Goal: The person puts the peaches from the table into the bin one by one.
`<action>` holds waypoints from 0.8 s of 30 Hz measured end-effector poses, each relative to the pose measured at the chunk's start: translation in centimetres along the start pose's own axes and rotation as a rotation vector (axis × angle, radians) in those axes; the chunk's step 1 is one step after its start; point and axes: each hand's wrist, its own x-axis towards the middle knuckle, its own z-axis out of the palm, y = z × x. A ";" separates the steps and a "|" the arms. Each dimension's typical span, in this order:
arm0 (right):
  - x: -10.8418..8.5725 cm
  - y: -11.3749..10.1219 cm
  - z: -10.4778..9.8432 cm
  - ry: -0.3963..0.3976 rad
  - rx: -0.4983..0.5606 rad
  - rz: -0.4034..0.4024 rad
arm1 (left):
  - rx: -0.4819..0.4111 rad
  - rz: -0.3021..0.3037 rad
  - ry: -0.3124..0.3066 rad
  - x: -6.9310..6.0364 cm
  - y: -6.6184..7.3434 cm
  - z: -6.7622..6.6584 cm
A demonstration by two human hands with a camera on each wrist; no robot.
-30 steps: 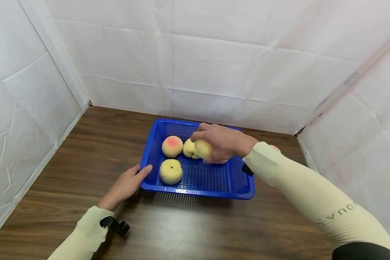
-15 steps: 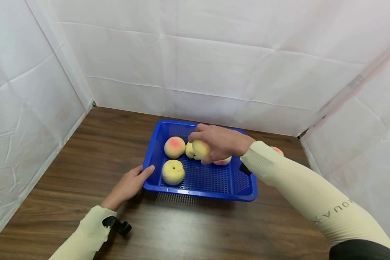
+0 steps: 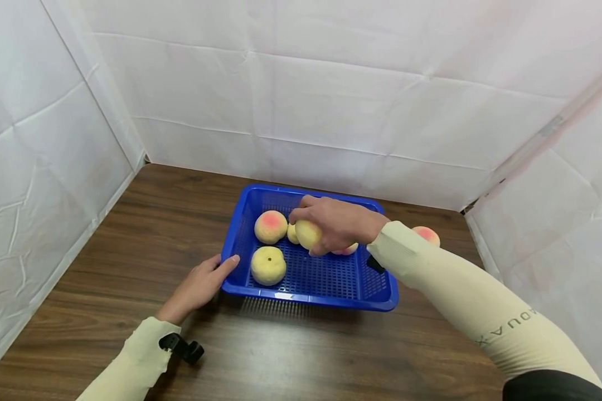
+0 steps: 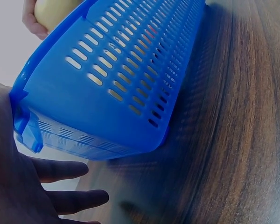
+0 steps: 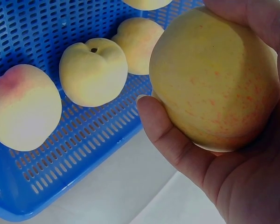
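Note:
My right hand grips a yellow peach above the blue plastic basket. In the right wrist view, the fingers and thumb wrap around the held peach, which has faint red flecks. My left hand holds the basket's left front corner, thumb over the rim. The left wrist view shows its other fingers extended outside the basket wall. Inside lie a pink-topped peach, a yellow peach near the front, and others partly hidden behind my right hand, including a pinkish peach.
Another pink-topped peach lies outside the basket on the right, partly hidden by my right sleeve. Beneath everything is a dark wooden table. White sheeting walls the back and both sides.
The view shifts slightly. My right hand shifts a little left and down with the peach, and more of the peach outside the basket shows. My left hand stays on the basket.

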 end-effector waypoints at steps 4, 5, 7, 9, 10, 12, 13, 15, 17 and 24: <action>0.1 0.0 0.2 -0.003 0.001 0.004 | 0.000 0.006 0.006 0.0 0.0 0.0; 0.1 0.0 0.3 -0.004 -0.001 0.006 | 0.001 0.007 0.006 0.0 0.0 0.0; 0.1 -0.1 0.3 -0.013 -0.005 0.017 | 0.001 0.008 0.007 0.0 0.0 0.1; 0.1 -0.1 0.4 -0.022 -0.006 0.027 | -0.001 0.007 0.007 0.0 0.0 0.1; 0.1 -0.1 0.5 -0.026 -0.005 0.031 | -0.003 0.006 0.006 0.0 0.0 0.1; 0.1 -0.1 0.6 -0.029 -0.002 0.038 | -0.007 0.005 0.005 0.0 0.1 0.2; 0.1 -0.2 0.6 -0.029 -0.001 0.038 | -0.009 0.005 0.005 -0.1 0.1 0.2; 0.0 -0.1 0.7 -0.028 0.004 0.037 | -0.012 0.005 0.003 -0.1 0.1 0.2; 0.0 -0.1 0.8 -0.023 0.003 0.029 | -0.014 0.005 0.003 -0.1 0.1 0.3; 0.0 0.0 1.4 -0.016 -0.007 0.015 | -0.017 0.002 -0.001 -0.2 0.2 0.4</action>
